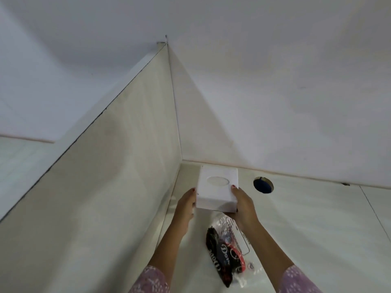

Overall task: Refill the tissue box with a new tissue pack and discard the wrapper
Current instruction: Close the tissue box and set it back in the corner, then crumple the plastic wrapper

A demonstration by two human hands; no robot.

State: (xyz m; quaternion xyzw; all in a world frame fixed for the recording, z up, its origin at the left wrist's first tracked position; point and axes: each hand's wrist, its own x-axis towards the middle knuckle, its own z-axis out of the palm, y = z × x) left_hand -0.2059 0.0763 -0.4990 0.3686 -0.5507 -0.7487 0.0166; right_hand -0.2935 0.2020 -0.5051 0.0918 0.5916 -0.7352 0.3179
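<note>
Both hands on the box (218,188) — a white tissue box with an oval slot on top.

Left hand (186,205): fingers partly curled, flat against the box's left side, thumb tip at the upper left edge.

Right hand (243,206): clasps the right side and near bottom corner, thumb on the top edge, fingers wrapped under.

Box sits in the far corner of a pale desk (306,229), close to the side panel (105,187) on the left and the back wall (275,102). Cannot tell whether its base rests on the desk or is lifted a little. Slot shows pale; cannot tell if tissue is inside.

Wrapper (229,250) lies on the desk nearer the person, between the two forearms — crumpled clear plastic with black and red print, just beside the right wrist, apart from the box.

Round cable hole (263,185) in the desk, right of the box, dark blue inside.

Sleeves (148,280) pink, small pale pattern.
</note>
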